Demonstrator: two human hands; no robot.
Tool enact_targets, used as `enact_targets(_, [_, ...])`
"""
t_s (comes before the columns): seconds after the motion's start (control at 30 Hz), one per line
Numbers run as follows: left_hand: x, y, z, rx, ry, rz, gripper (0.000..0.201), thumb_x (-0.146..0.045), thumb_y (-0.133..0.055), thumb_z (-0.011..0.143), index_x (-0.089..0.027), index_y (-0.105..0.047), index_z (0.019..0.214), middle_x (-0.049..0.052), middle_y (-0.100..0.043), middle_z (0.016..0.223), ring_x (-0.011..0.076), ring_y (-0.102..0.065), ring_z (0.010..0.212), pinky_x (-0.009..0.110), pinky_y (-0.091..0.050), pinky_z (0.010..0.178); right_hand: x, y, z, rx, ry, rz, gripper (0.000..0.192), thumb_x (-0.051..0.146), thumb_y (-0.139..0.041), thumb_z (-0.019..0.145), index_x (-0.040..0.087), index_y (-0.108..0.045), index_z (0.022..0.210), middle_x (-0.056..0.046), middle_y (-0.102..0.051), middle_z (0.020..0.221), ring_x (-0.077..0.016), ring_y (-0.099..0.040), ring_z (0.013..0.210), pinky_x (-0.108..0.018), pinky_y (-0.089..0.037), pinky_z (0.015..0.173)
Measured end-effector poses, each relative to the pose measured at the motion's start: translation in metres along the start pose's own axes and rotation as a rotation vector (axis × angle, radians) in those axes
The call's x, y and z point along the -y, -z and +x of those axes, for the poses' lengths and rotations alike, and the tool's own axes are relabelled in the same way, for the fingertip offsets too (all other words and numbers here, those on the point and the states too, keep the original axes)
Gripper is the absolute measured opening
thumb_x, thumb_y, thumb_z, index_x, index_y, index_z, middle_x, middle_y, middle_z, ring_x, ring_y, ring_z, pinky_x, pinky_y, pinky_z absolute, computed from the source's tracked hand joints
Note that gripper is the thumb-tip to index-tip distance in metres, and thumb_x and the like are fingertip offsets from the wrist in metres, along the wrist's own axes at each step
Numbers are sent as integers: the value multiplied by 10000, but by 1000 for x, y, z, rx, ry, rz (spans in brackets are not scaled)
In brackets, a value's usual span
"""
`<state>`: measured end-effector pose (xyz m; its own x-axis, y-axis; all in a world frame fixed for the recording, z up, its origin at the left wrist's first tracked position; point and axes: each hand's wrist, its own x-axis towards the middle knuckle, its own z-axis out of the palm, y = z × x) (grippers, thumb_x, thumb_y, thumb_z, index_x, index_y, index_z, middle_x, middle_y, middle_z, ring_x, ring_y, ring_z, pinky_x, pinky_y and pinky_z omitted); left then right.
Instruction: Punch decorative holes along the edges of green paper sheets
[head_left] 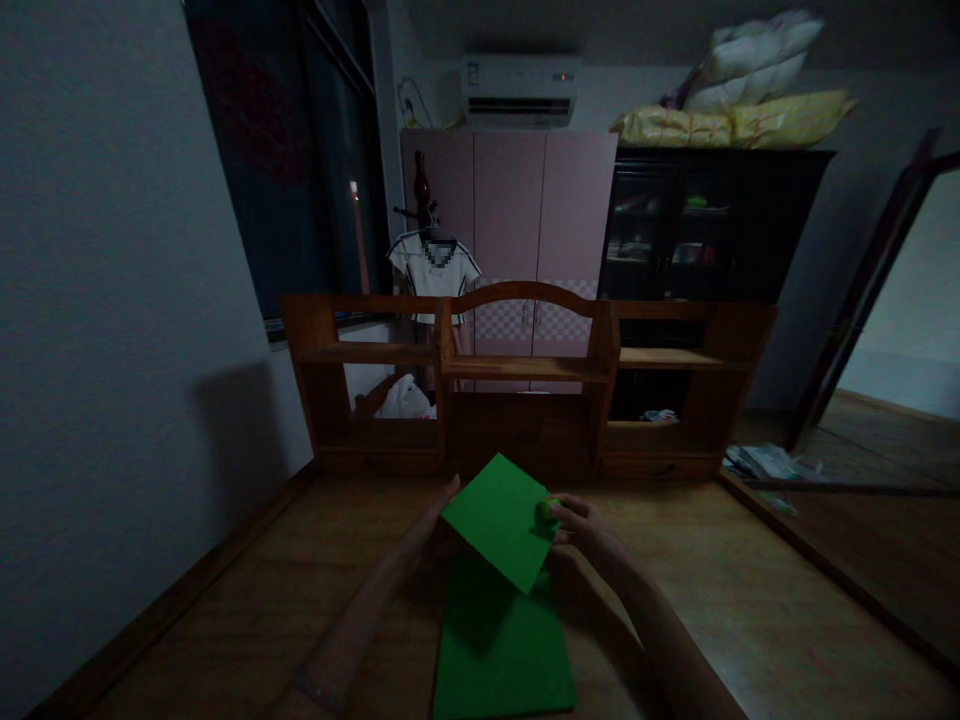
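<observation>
Two bare hands are seen at the lower centre of the frame, working a sheet of green paper (499, 590) on a wooden desk (750, 600). The near part of the sheet lies flat on the desk; the far part is lifted and tilted toward the camera. The left hand (427, 525) is laid with extended fingers against the left edge of the raised flap, largely hidden behind it, so a true grip there cannot be confirmed. The right hand (577, 522) is pinched on the flap's right corner, where a small bright-green bit shows at the fingertips; whether that is the paper or a separate item cannot be told. The hands are held apart, one at each side of the flap. Several risks are judged: the flat portion is not pressed down, so it could slide on the smooth wood and throw any crease out of line; an uneven pull from the pinched side could skew or crumple the flap; the very dim lighting could let edges be misjudged. A wooden shelf unit (525, 385) stands just behind, at mid-frame.
</observation>
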<state>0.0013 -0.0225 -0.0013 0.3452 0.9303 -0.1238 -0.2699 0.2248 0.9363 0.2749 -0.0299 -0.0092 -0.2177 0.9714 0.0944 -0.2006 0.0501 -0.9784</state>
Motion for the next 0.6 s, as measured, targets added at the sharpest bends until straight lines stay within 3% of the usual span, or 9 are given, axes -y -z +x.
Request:
enact_targets(0.17, [2, -4, 8, 57, -2, -51, 734, -786, -288, 707, -156, -589, 935, 73, -639, 777, 65, -407, 351, 189, -218, 326, -10, 3, 12, -129, 44, 132, 281, 378, -723, 698, 200, -637, 897, -19, -611, 836, -168, -594, 751, -265, -484, 657])
enact_targets(0.27, [17, -8, 16, -30, -34, 20, 634, -734, -382, 723, -176, -551, 973, 27, -615, 720, 46, -374, 313, 174, -173, 298, -11, 4, 14, -155, 53, 122, 280, 374, -733, 689, 197, -638, 885, -18, -610, 836, -167, -591, 748, -261, -482, 652])
enact_targets(0.37, [33, -9, 22, -95, -74, 154, 515, -649, -515, 715, -142, -548, 805, -22, -504, 525, 52, -368, 301, 172, -157, 283, -11, 2, 13, -131, 63, 109, 293, 379, -732, 688, 193, -637, 894, -27, -617, 854, -188, -597, 788, -284, -489, 683])
enact_targets(0.6, [38, -13, 21, -5, -113, 299, 435, -548, -611, 705, -118, -551, 734, -36, -453, 473, 34, -318, 290, 179, -177, 291, -5, -4, 10, -121, 45, 72, 311, 402, -752, 646, 193, -647, 852, -16, -624, 823, -191, -597, 762, -275, -487, 648])
